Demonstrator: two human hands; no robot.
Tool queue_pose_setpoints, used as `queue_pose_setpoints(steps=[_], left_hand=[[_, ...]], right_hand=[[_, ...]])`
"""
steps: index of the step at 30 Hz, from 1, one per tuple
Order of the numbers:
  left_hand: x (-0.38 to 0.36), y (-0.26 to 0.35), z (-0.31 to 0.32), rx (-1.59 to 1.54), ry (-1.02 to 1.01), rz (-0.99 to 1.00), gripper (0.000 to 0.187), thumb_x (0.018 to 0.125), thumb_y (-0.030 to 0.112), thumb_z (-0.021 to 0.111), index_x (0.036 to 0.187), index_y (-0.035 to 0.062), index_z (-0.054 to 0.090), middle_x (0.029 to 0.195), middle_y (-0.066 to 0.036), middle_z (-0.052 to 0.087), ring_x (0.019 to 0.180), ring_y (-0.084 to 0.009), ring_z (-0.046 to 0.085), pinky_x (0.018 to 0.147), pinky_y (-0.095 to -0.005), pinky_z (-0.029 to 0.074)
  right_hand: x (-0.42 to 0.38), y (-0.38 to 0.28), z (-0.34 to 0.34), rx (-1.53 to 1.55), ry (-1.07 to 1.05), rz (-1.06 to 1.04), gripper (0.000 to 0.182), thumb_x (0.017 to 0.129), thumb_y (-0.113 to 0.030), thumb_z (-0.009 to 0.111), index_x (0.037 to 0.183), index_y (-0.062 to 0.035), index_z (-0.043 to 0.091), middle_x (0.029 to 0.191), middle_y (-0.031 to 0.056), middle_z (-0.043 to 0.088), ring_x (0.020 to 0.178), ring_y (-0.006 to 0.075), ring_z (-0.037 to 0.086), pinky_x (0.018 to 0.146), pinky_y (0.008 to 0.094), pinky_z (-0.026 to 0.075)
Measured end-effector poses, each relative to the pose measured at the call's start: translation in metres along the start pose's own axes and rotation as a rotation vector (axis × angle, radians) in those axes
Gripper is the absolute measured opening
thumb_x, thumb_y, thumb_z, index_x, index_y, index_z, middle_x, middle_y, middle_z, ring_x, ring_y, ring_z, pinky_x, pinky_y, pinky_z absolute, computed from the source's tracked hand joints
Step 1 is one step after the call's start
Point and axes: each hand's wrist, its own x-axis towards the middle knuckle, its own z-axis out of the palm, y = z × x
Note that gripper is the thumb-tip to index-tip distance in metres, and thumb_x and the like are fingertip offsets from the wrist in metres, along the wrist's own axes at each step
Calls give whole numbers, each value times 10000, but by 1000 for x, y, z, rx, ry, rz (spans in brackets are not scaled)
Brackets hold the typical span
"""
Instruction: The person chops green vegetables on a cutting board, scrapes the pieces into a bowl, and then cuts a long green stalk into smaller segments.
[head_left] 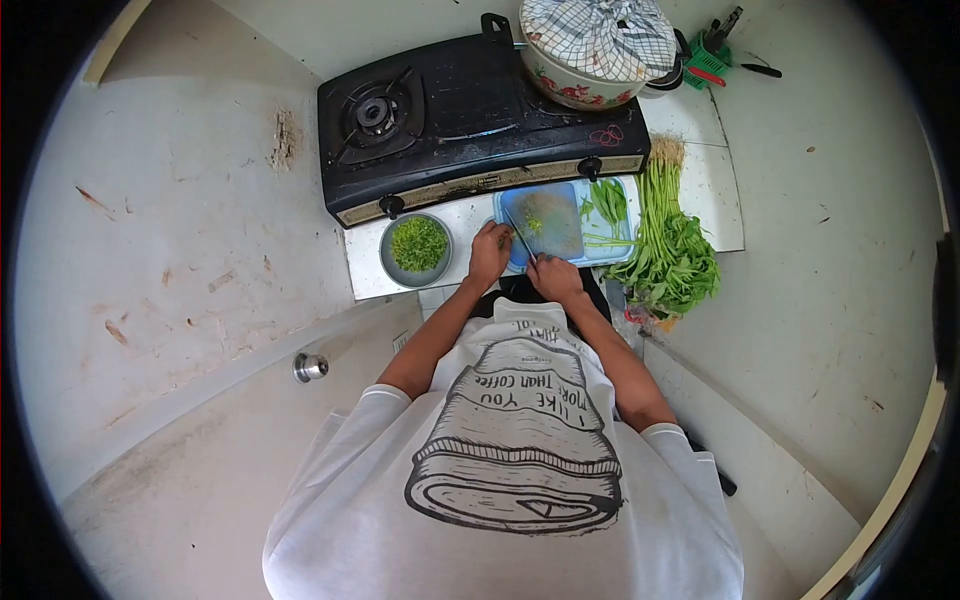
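My right hand point(553, 277) is closed on the handle of a knife point(521, 236), whose blade points up and left over a blue cutting board point(556, 222). Beside the blade, at the board's left edge, my left hand point(490, 250) has its fingers bent together; whether they hold anything is too small to tell. Small chopped green bits point(534, 225) lie on the board. A few loose green leaves point(608, 202) rest at the right end of the blue tray point(625, 220). Left of my left hand, a grey bowl point(388, 262) holds chopped greens point(418, 243).
A black two-burner stove point(470, 122) stands behind the board, with a large cloth-covered pot point(585, 88) on its right side. A big bunch of leafy greens point(675, 255) lies at the right. Farther back is a green basket point(706, 62) with utensils.
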Motion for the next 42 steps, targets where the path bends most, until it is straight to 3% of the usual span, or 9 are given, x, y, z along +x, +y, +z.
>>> queue_pose_setpoints(steps=[20,42], left_hand=[[3,1,0,-32,22,-25,100,820,-58,651,892,-9,700,851,-182,626,764,-347,674,720,-427,540],[5,6,-5,-45,-1,-16,112,812,-75,627,882,-21,698,842,-178,639,763,-335,682,721,-409,549]], right_hand=[[9,3,13,-3,-7,-74,485,1034,-389,473,890,18,695,856,247,724,795,424,721,747,522,581],[5,-4,2,7,-18,-16,452,1018,-392,503,948,14,689,817,276,709,786,445,715,742,544,574]])
